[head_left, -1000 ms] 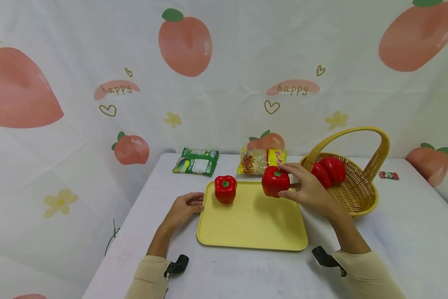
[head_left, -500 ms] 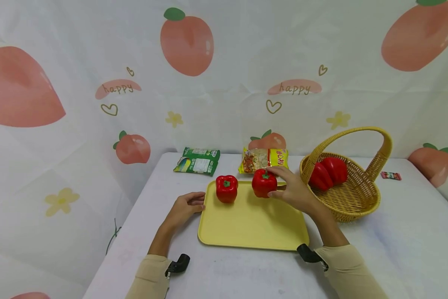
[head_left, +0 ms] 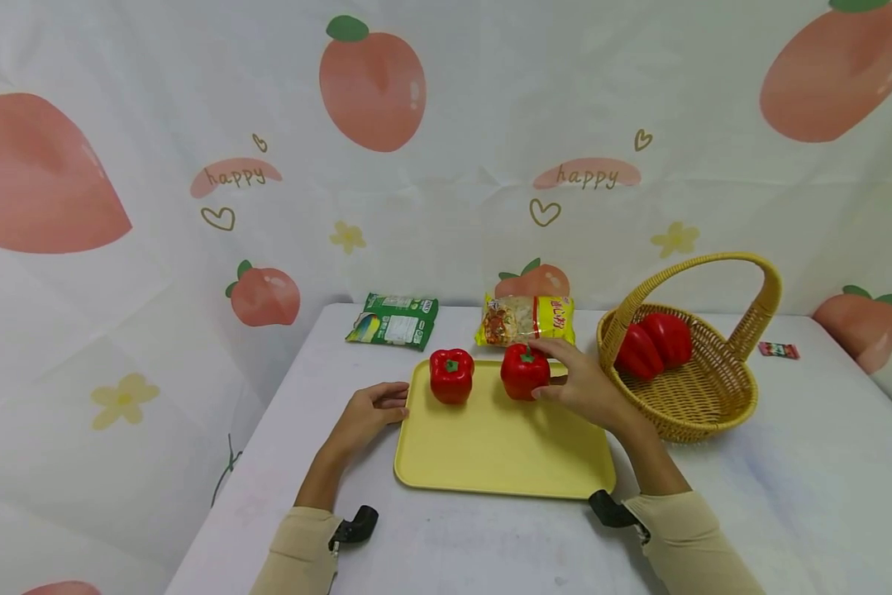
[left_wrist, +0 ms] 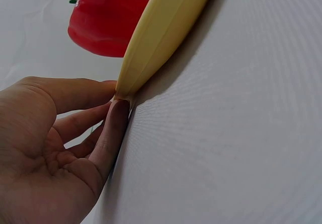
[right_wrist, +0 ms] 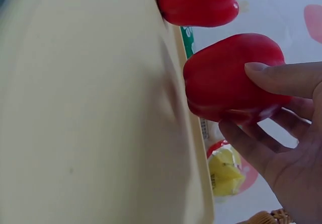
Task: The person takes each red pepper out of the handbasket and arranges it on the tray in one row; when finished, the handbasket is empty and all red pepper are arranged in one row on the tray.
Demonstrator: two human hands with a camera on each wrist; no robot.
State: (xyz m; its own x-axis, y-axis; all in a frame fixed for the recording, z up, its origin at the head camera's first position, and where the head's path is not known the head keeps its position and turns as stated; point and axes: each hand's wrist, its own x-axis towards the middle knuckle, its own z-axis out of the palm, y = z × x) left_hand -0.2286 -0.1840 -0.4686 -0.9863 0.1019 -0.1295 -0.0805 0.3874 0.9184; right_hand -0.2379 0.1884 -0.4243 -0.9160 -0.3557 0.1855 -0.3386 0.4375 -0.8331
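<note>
In my right hand (head_left: 583, 388) a red bell pepper (head_left: 524, 373) is gripped between thumb and fingers, stem up, low over the right back part of the yellow tray (head_left: 490, 454). The right wrist view shows the held bell pepper (right_wrist: 229, 78) from its side, with a shadow on the tray below it; whether it touches the tray I cannot tell. Another red bell pepper (head_left: 450, 378) stands upright on the tray's back left part. At the left side, my left hand (left_wrist: 60, 138) pinches the tray's rim (left_wrist: 151, 38) between thumb and fingertips.
A wicker basket (head_left: 743, 397) with a tall handle stands right of the tray, holding red bell peppers (head_left: 665, 340). Behind the tray lie a green packet (head_left: 395, 321) and a yellow noodle packet (head_left: 527, 320). A small red wrapper (head_left: 778, 349) lies right of the basket.
My right hand has carried its bell pepper left over the tray, then lowered it slightly. The left hand stays at the tray's rim.
</note>
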